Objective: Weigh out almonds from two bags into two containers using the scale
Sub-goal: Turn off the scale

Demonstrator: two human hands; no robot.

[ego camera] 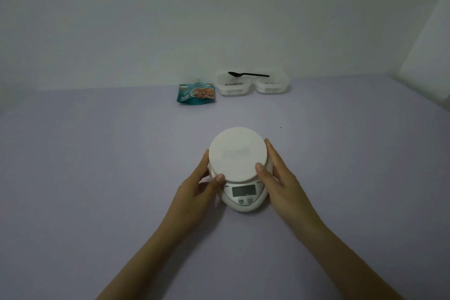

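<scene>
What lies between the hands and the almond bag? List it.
Nothing visible. The left hand and right hand hold the scale; bare table runs from it to the bag. The containers and spoon sit right of the bag, off that path.

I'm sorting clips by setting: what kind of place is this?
Probably a plain indoor room, perhaps at home: a lavender table pushed against a bare white wall, with a kitchen scale and an almond bag on it.
</scene>
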